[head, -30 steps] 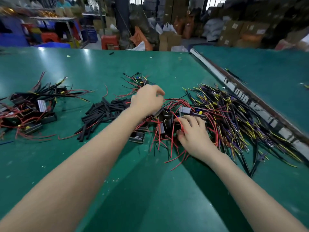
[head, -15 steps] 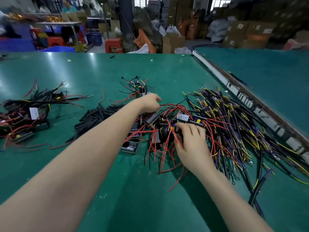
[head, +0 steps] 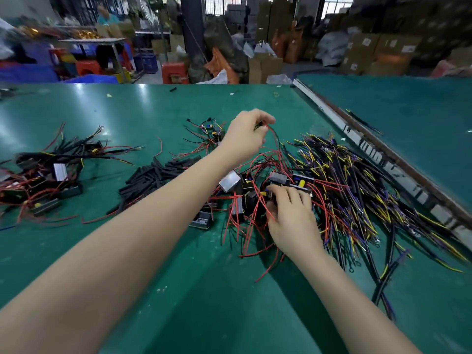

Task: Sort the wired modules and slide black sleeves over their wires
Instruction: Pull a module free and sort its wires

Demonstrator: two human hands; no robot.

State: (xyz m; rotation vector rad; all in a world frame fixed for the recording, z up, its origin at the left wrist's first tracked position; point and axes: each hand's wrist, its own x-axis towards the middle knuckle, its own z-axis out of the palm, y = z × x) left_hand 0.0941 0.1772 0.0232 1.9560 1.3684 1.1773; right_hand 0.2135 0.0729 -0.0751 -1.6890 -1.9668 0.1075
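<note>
The left hand is raised above the green table, fingertips pinching red wires that run down into the tangle of wired modules. The right hand rests there, fingers curled round a module. Pulling may drag neighbouring modules along, since the leads interlace. Black sleeves lie left, untouched. The pinched wire's far end is lost in the heap.
</note>
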